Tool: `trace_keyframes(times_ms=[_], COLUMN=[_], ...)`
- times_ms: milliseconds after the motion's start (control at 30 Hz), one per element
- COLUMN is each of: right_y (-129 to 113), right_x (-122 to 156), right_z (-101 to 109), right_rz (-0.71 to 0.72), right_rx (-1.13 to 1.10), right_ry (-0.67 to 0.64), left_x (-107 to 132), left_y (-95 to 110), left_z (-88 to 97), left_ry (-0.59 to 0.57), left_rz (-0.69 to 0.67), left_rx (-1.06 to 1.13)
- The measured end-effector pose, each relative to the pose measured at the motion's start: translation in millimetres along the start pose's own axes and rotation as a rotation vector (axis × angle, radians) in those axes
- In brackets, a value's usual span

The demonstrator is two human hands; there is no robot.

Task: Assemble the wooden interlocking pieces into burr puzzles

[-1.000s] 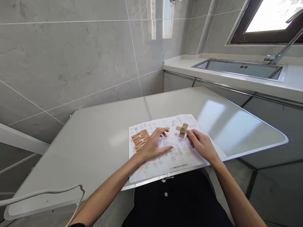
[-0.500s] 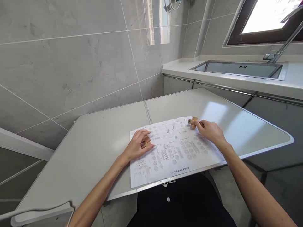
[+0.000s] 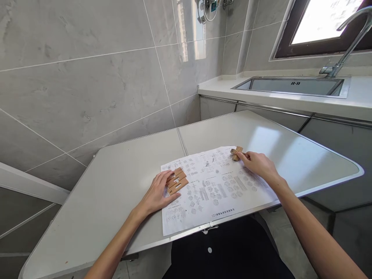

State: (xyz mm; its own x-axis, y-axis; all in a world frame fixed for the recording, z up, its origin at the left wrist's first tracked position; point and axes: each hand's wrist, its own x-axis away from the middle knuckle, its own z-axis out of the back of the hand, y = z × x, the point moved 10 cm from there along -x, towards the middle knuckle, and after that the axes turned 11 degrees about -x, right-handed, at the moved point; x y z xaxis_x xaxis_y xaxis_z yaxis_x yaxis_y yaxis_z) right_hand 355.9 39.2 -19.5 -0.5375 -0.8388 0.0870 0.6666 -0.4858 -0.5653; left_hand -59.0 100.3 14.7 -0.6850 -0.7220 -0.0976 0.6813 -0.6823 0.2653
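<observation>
Several notched wooden puzzle pieces (image 3: 178, 181) lie side by side on a printed instruction sheet (image 3: 200, 215). My left hand (image 3: 158, 192) rests at their left ends, fingers and thumb spread around them, the fingertips touching the upper piece. At the sheet's upper right corner, my right hand (image 3: 258, 163) pinches a small cross-shaped set of interlocked wooden puzzle pieces (image 3: 238, 150) between thumb and fingers. Rows of small line drawings cover the sheet, and its heading near my body reads upside down.
The sheet lies on a pale folding table (image 3: 116, 186) with a metal rim and a centre seam. Behind it is a grey tiled wall (image 3: 101, 85). To the right stands a counter with a sink (image 3: 293, 87) and a tap (image 3: 334, 69).
My left hand has drawn back toward the lower left, uncovering the wooden pieces beneath it. The wooden cross in my right hand has tilted slightly. The view has shifted a little.
</observation>
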Motion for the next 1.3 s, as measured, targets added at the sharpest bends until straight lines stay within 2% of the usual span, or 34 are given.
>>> trace_keyframes(times_ms=[133, 233, 300, 433, 500, 600, 700, 800, 900, 1133, 1233, 1300], right_y=[3.2, -5.6, -29.0, -96.1, -118.9, -138.4, -146.3, -148.7, -151.2, -153.4, -155.4, -158.3], right_x=[11.9, 31.9, 50.3, 97.7, 113.9, 124.1, 125.1, 122.6, 122.4, 126.1, 126.6, 127.6], right_z=[4.0, 7.5, 0.8, -35.6, -45.5, -57.2, -68.9, -77.7, -82.6, -90.1, -90.7, -91.6], right_rz=[0.004, 0.051, 0.194, 0.591, 0.694, 0.771, 0.81, 0.829, 0.854, 0.823, 0.795, 0.79], right_rx=[0.017, 0.033, -0.001, -0.144, -0.203, -0.215, -0.174, -0.114, -0.09, -0.109, -0.167, -0.22], right_ry=[0.009, 0.074, 0.058, -0.217, -0.271, -0.275, -0.263, -0.237, -0.225, -0.339, -0.407, -0.453], left_x=[0.7, -0.6, -3.3, -14.7, -22.8, -36.8, -52.0, -64.4, -71.6, -71.1, -70.2, -70.0], left_y=[-2.6, -0.5, 3.8, 22.5, 35.8, 48.1, 45.3, 36.7, 31.3, 32.0, 32.7, 26.4], left_z=[4.0, 4.7, 2.4, -5.9, -10.3, -16.7, -16.9, -14.1, -16.0, -21.0, -16.3, -12.3], left_ry=[0.029, 0.049, 0.048, 0.035, 0.026, 0.006, 0.042, 0.099, 0.11, 0.13, 0.149, 0.164], left_rz=[0.021, 0.016, 0.007, -0.038, -0.085, -0.11, -0.057, -0.004, 0.01, -0.019, -0.016, 0.048], left_rx=[0.015, 0.032, 0.05, 0.093, 0.112, 0.143, 0.158, 0.09, 0.031, 0.022, 0.109, 0.209])
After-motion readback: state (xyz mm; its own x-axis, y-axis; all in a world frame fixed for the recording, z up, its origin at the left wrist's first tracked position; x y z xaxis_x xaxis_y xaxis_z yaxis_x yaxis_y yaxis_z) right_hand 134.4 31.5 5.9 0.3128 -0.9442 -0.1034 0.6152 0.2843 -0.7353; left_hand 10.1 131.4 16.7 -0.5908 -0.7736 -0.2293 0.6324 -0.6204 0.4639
